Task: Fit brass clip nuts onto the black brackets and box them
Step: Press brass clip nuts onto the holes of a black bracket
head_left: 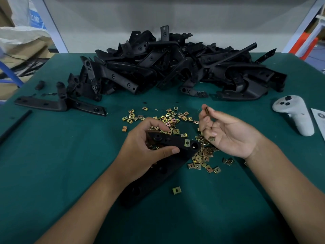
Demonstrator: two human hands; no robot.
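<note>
Bracket [175,143] in left hand [140,150] grip | clip nut [207,110] pinched by right hand [226,136]

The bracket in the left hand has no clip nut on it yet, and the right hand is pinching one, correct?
Not quite. The head view shows the bracket in the left hand already carrying one clip nut near its end. The right hand does pinch another clip nut.

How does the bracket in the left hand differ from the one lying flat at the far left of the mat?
The held bracket is gripped by the left hand and lifted over the brass clip nuts; the far-left bracket lies untouched on the green mat. The held bracket carries a brass clip nut near its end; the far-left bracket shows none. Both are black with holes.
</note>
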